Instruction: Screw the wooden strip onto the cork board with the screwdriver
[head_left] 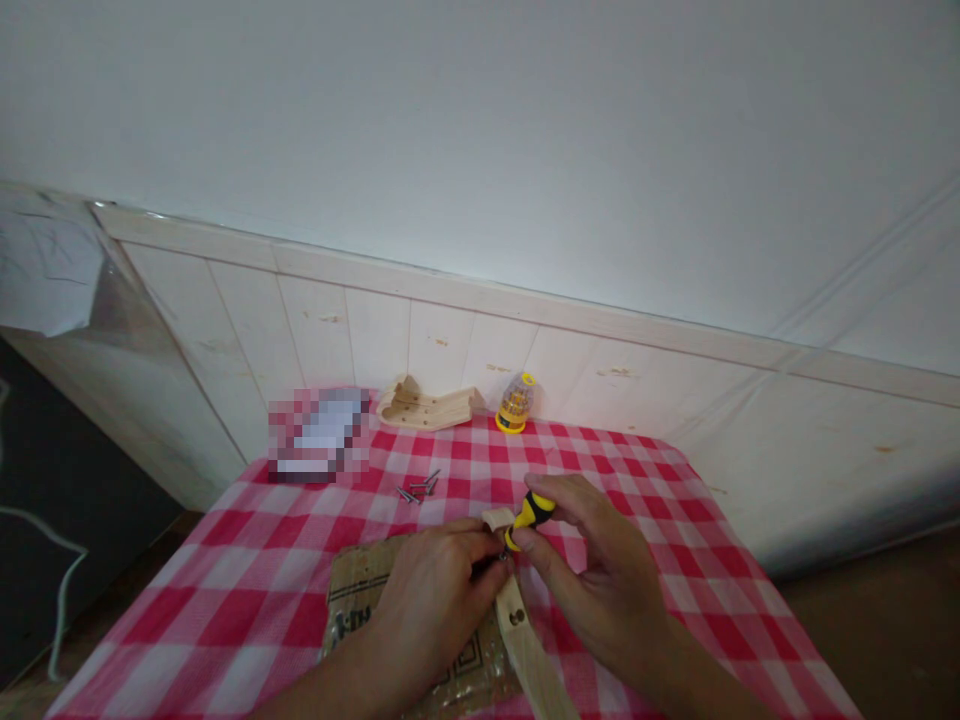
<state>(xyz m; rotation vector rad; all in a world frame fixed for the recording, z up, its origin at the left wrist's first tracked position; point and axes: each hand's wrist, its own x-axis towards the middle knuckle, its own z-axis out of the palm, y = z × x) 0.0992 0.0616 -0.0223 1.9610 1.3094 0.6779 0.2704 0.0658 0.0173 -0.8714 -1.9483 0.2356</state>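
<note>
On the far left of my red-and-white checked tablecloth (712, 560) lies a flat object (322, 435) that is blurred out, so I cannot tell what it is. Nearer to me is a brown cardboard package (352, 580) with black printing, wrapped in shiny film. Beyond it, several grey metal screws (420, 485) lie loose, so I judge that the fastening is only partly done. Behind them, against the wall, rest pale wooden pieces (427, 410) with holes. My left hand (442, 575) is nearly closed, its thumb and forefinger on the curved strip of pale wood (529, 650); whether they also pinch a screw, I cannot see well. A clear container with a yellow base (515, 405) stands farther back. The strip lies between my two hands, its near end pointing toward me. A round dark hole shows in it, and I cannot tell if it is filled. The short yellow-and-black screwdriver (534, 510) tilts above the strip, its tip by my left fingers. My right hand (600, 565) is half curled, holding the handle with thumb and fingers.
</note>
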